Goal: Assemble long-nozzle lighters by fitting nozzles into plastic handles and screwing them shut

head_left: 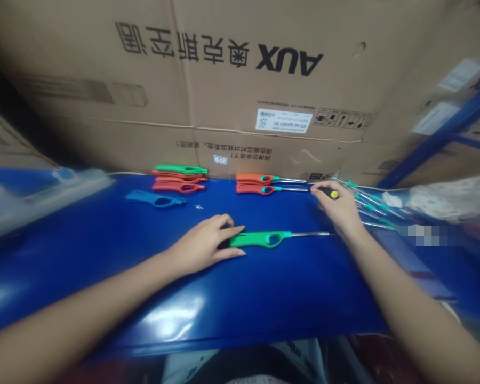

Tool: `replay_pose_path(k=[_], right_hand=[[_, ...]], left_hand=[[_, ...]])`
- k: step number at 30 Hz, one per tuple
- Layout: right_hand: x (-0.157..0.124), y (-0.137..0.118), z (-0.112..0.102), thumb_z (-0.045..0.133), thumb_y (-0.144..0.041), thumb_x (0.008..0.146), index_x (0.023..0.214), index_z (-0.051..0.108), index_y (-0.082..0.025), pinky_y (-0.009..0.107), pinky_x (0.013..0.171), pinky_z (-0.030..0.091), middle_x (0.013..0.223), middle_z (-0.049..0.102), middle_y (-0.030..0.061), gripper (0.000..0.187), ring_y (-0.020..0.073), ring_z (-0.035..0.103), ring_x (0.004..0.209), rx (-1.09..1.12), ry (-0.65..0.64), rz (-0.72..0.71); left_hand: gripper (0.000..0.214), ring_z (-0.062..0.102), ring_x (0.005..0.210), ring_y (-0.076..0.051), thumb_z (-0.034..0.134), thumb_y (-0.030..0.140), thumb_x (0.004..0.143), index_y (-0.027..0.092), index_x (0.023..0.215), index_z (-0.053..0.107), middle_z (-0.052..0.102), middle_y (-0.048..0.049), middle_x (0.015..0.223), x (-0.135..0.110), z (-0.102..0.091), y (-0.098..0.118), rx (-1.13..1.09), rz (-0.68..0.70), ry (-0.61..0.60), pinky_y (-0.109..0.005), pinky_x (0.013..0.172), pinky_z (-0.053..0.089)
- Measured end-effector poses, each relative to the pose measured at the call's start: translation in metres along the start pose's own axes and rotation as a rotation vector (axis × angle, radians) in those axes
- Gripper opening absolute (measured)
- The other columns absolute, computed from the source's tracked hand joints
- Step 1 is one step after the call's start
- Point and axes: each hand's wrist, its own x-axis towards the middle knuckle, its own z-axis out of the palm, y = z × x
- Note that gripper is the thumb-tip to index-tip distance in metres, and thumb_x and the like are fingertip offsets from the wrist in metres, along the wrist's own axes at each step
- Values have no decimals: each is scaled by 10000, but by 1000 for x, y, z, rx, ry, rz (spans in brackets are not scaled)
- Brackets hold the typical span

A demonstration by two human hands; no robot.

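Observation:
My left hand (208,242) grips the butt end of a green gas lighter (256,239), thumb on the near side and fingers on the far side. The lighter lies flat, its thin metal tube pointing right. Farther back, my right hand (340,205) is closed on a black-handled tool (325,191) with a yellow end; its working tip cannot be made out. Just left of that hand lie an orange lighter (254,178) and a red lighter (253,189), both with metal tubes. Several loose metal tubes with teal fittings (372,209) lie right of it.
Several green and red handle shells (180,186) lie at the back left, near a blue handle shell (154,199). Behind the blue table (240,298) stands a large cardboard box (208,101). Clear plastic (64,197) lies left; a blue metal frame (428,144) rises right.

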Motion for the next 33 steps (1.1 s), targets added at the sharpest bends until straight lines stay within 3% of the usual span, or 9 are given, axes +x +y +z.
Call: replay_pose_path(k=[3,6,10,19,27,33], right_hand=[[-13,-3,14,741,-444,753,852,666,-215,279,505,427,735,618,-6,261,124,504,539,220,-22,34],[-26,-6,26,722,-464,809,891,688,-211,281,492,414,586,498,-54,268,110,444,484,382,-73,76],[-40,-13,33,720,-465,835,849,724,-184,276,452,378,515,440,-58,282,106,409,457,497,-162,139],[-51,-27,33,759,-419,801,770,720,-185,278,421,347,534,492,-28,239,97,374,444,587,-194,208],[-56,-28,31,749,-383,837,788,740,-209,277,443,332,490,431,-45,181,107,370,460,651,-234,216],[-56,-31,30,760,-364,817,781,763,-184,259,427,314,535,483,-26,184,84,362,455,679,-233,243]], left_hand=[[449,616,1092,-263,522,483,997,211,1335,632,620,-124,1224,2,-15,-12,70,-24,63,-406,963,514],[340,612,1007,-261,460,358,1017,174,1016,745,664,-113,1046,2,-33,-36,201,-139,187,-413,935,506],[269,599,963,-273,521,330,959,169,942,735,662,-114,1008,0,-45,-65,237,-228,223,-450,906,503],[188,617,957,-233,586,313,922,205,931,740,651,-75,983,-2,-28,-82,180,-232,197,-399,902,515],[217,614,939,-240,566,326,934,193,877,728,642,-80,960,0,-27,-86,136,-214,218,-406,897,513],[187,605,951,-243,568,301,929,194,873,710,643,-77,961,0,-25,-87,87,-219,229,-416,921,500]])
